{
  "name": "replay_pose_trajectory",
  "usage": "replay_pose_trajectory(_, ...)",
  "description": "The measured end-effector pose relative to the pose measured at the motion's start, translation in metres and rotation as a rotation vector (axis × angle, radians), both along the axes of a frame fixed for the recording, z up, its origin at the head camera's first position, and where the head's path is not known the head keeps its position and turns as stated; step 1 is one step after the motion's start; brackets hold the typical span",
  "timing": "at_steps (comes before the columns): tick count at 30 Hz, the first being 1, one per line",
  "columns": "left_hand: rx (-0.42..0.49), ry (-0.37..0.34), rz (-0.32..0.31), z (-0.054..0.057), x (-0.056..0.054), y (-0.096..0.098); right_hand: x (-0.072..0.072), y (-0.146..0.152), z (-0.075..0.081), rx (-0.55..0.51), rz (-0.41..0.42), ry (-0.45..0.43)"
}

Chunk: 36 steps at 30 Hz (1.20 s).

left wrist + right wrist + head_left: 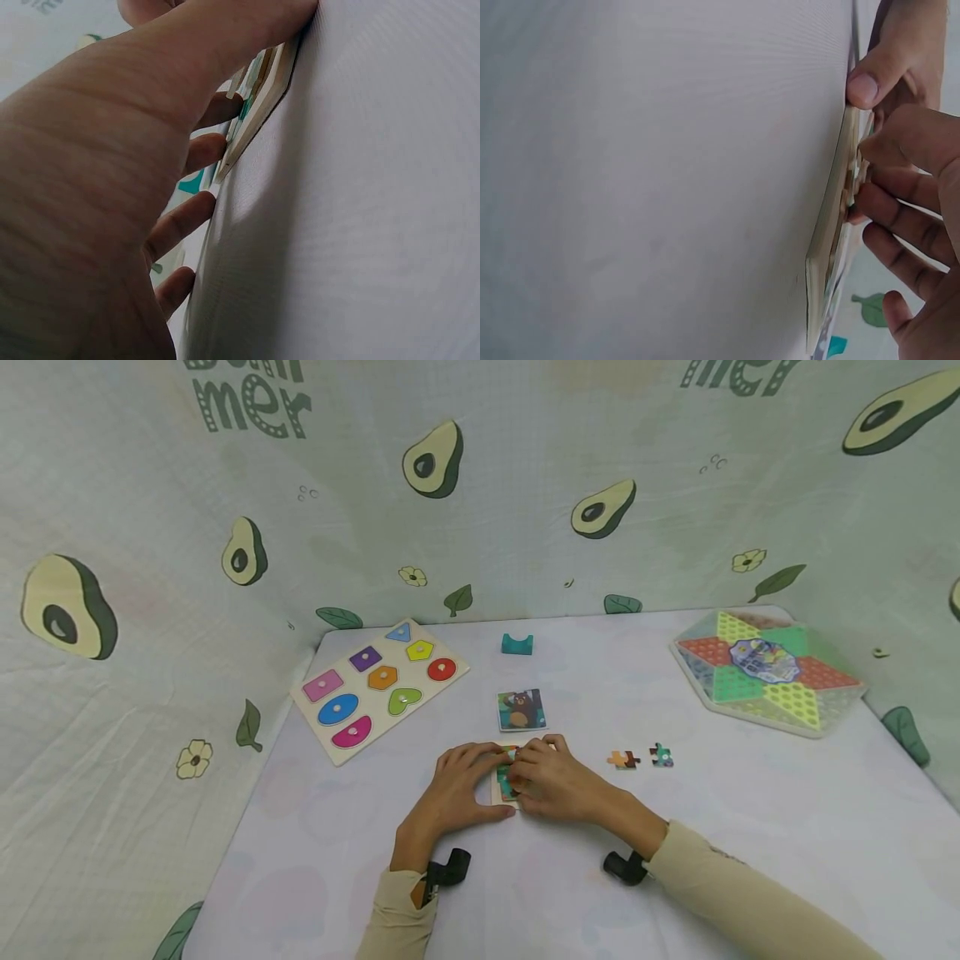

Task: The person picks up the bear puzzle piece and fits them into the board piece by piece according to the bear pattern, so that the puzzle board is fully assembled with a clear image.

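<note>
A small wooden puzzle board (495, 789) lies between the two hands, partly filled with coloured pieces and largely covered by the fingers. My left hand (459, 789) rests spread at its left side, thumb by the near edge and index finger reaching over the board; the other fingertips touch the table in the left wrist view. My right hand (558, 781) bends over the right part of the board. Its thumb and fingers pinch a puzzle piece (867, 142) at the board's surface, mostly hidden. The board's pale edge (826, 225) shows in the right wrist view.
Two loose jigsaw pieces, one orange-brown (623, 760) and one teal (662, 755), lie to the right. Beyond the board are a bear picture card (521, 710) and a teal block (517, 645). A shape board (378, 724) lies left, a star game board (765, 672) right.
</note>
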<state>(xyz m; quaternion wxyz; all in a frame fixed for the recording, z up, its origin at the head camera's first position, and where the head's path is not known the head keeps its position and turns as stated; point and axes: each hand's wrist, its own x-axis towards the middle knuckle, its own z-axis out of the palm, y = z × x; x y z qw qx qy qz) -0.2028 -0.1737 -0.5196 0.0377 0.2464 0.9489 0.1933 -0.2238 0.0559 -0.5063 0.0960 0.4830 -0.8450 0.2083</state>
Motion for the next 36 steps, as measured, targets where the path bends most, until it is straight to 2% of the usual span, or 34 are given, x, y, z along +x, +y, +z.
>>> replay_pose_trajectory(9, 0.002, -0.002, -0.001, 0.000, 0.000, 0.000, 0.001, -0.004, 0.001, 0.044, -0.001, 0.021)
replay_pose_trajectory(19, -0.012, -0.013, 0.006, 0.000, -0.001, -0.001, 0.004, -0.006, 0.008, 0.093, -0.004, 0.004)
replay_pose_trajectory(26, 0.008, -0.025, 0.009, -0.003, 0.001, 0.000, 0.011, -0.007, 0.011, 0.140, -0.043, -0.021)
replay_pose_trajectory(36, 0.007, 0.025, -0.001, -0.004, 0.000, 0.000, 0.010, -0.006, 0.012, 0.147, -0.059, -0.049)
